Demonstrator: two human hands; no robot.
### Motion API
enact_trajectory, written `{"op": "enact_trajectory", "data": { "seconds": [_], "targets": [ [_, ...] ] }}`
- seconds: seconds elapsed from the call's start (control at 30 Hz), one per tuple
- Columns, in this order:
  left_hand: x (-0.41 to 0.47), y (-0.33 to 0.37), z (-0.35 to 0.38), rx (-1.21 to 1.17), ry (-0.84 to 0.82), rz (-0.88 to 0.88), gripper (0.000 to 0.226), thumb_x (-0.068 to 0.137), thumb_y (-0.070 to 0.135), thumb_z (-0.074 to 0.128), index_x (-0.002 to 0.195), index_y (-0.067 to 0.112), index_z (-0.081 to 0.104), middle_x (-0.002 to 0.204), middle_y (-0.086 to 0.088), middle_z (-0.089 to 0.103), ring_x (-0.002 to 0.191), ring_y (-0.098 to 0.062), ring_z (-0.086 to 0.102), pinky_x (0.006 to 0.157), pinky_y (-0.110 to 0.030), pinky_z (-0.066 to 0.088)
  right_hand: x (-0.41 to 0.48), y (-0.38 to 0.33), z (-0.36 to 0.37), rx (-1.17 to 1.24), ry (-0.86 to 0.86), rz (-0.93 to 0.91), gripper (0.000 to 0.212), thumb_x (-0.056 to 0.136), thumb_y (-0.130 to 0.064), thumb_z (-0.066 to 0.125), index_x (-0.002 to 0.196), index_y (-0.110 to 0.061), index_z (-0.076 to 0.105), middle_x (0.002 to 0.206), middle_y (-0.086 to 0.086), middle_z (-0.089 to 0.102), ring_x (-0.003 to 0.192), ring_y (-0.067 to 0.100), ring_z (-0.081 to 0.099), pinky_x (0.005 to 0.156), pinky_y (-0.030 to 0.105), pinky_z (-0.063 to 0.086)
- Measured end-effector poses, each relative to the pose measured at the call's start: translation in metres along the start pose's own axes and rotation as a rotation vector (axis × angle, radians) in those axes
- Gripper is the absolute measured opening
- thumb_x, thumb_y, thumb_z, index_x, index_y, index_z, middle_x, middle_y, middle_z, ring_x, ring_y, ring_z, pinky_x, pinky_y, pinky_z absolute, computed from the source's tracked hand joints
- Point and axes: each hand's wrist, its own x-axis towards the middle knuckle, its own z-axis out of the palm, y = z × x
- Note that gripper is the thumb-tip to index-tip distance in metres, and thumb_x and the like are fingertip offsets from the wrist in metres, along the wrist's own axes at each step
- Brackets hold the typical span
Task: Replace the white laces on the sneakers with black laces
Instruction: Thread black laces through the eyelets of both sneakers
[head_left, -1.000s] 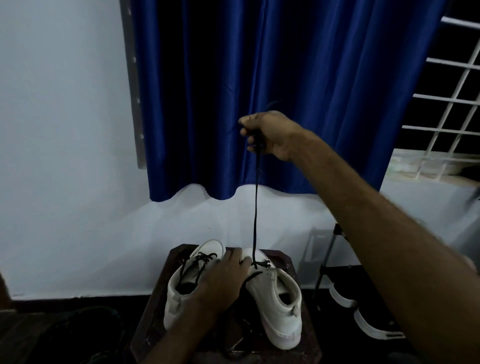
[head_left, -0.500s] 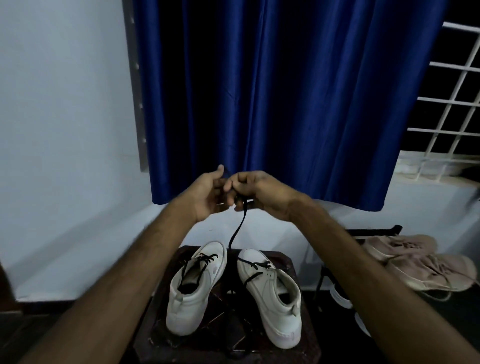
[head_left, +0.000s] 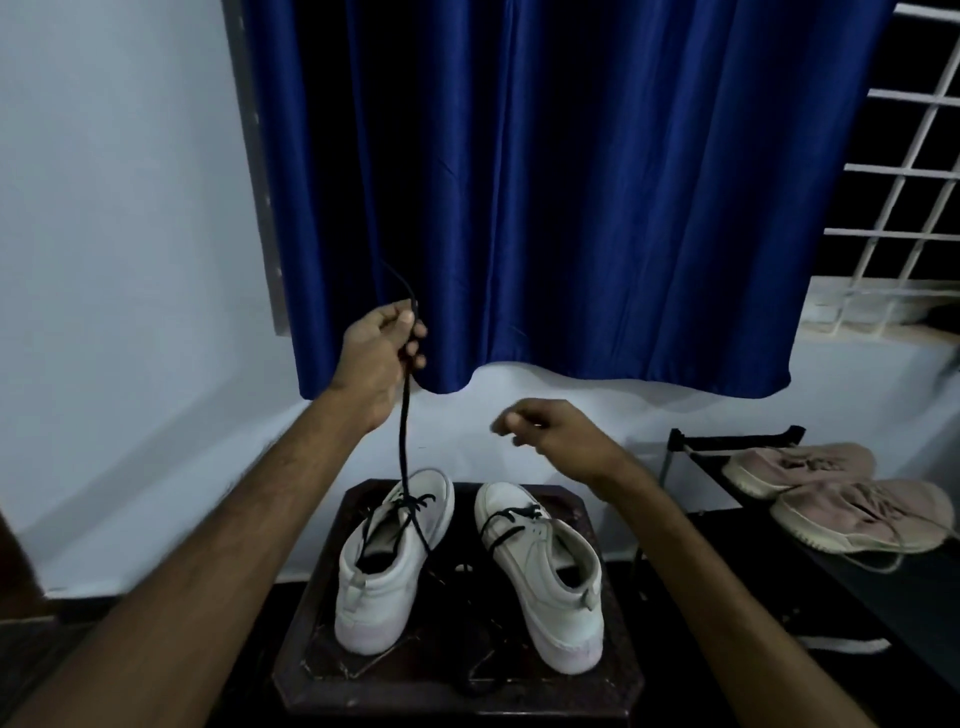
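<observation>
Currently: left hand (head_left: 382, 353), above bench (head_left: 322, 662), grips black lace (head_left: 403, 431) rising taut from left sneaker (head_left: 384, 571) on bench. Right sneaker (head_left: 550, 571) also on bench. Right hand (head_left: 545, 431), above bench, loosely curled, empty.

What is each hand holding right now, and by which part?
The left hand grips the black lace near its free end; the right hand holds nothing.

White high-top sneakers (head_left: 382, 597) with black cord laces (head_left: 403, 441) are seen below the left hand (head_left: 376, 353). A deep-blue curtain (head_left: 571, 208) is seen above the right hand (head_left: 556, 431).
</observation>
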Motion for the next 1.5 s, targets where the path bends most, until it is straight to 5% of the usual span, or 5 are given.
{"op": "enact_trajectory", "data": {
  "seconds": [0.47, 0.87, 1.13, 1.37, 1.5],
  "targets": [
    [-0.033, -0.080, 0.010, 0.988, -0.385, -0.008, 0.035, 0.089, 0.008, 0.053, 0.063, 0.030, 0.062, 0.075, 0.002, 0.067, 0.076, -0.016, 0.061, 0.070, -0.026, 0.044, -0.003, 0.029, 0.018, 0.263, 0.051, 0.096, 0.022, 0.087, -0.026, 0.072, 0.108, -0.020, 0.071, 0.084, 0.005, 0.070, 0.068, 0.011, 0.063, 0.062, 0.023, 0.054],
    [-0.038, -0.089, 0.001, 0.874, -0.364, -0.032, 0.020, 0.095, 0.024, 0.056, 0.088, 0.023, 0.074, 0.086, 0.002, 0.072, 0.075, -0.016, 0.064, 0.067, -0.031, 0.052, 0.004, 0.035, 0.017, 0.263, 0.221, 0.051, 0.019, 0.093, 0.006, 0.054, 0.090, -0.005, 0.070, 0.079, 0.012, 0.074, 0.066, 0.017, 0.065, 0.064, 0.028, 0.056],
    [-0.049, -0.109, 0.020, 0.724, -0.368, -0.067, 0.015, 0.093, 0.019, 0.063, 0.084, 0.014, 0.074, 0.078, -0.003, 0.075, 0.061, -0.005, 0.066, 0.065, -0.023, 0.051, -0.003, 0.035, 0.018, -0.047, 0.274, 0.049, 0.018, 0.088, -0.022, 0.071, 0.091, -0.012, 0.056, 0.069, 0.004, 0.072, 0.049, 0.013, 0.063, 0.046, 0.021, 0.049],
    [-0.063, -0.148, 0.038, 0.716, -0.267, -0.125, 0.012, 0.090, 0.024, 0.066, 0.088, 0.020, 0.077, 0.067, 0.006, 0.068, 0.063, -0.005, 0.061, 0.064, -0.023, 0.045, -0.044, 0.085, -0.009, -0.296, -0.151, 0.237, 0.039, 0.091, -0.023, 0.065, 0.129, -0.022, 0.054, 0.117, -0.005, 0.066, 0.105, 0.012, 0.063, 0.095, 0.034, 0.051],
    [-0.070, -0.168, 0.043, 0.707, -0.265, -0.121, 0.014, 0.088, 0.025, 0.068, 0.081, 0.017, 0.078, 0.080, 0.004, 0.075, 0.078, -0.011, 0.070, 0.077, -0.031, 0.055, -0.054, 0.083, -0.003, -0.286, -0.123, 0.175, 0.027, 0.091, -0.018, 0.063, 0.116, -0.026, 0.064, 0.116, -0.013, 0.066, 0.099, 0.003, 0.062, 0.088, 0.020, 0.049]
  ]
}}
